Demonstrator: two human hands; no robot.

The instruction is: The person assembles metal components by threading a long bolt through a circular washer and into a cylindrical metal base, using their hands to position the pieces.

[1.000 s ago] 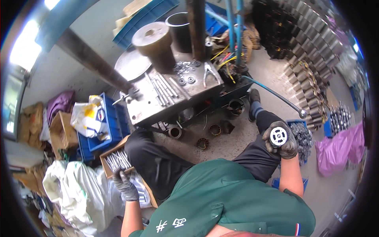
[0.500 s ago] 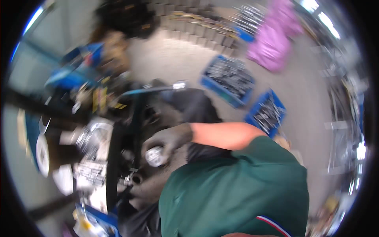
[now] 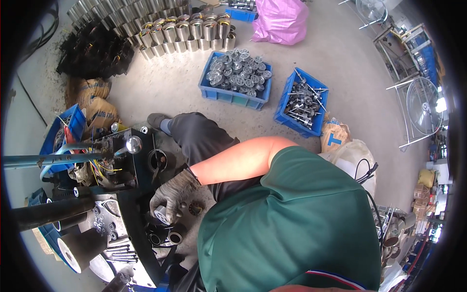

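Right hand: grey knit work glove (image 3: 171,196), arm reaching down and left across the body; grip curled around a small round silvery metal part (image 3: 161,213), fingers pinching its rim.
Metal part: held low beside the dark machine tabletop (image 3: 127,220), just above a cluster of short dark metal rings on the concrete floor (image 3: 168,237).
Left hand: not visible in this view; its grip cannot be told.
Machine: black press body with a shiny round knob (image 3: 134,144) on top, yellow wires (image 3: 103,169) near it, loose silvery bolts and washers (image 3: 103,225) on the tabletop.
Floor, far side: blue plastic crate of round silvery castings (image 3: 235,78); second blue crate of shafted metal parts (image 3: 302,100) just beside it; pink plastic bag (image 3: 281,20) behind; rows of shiny metal cylinders (image 3: 187,30).
Person: green shirt (image 3: 292,224), dark trousers, seated.
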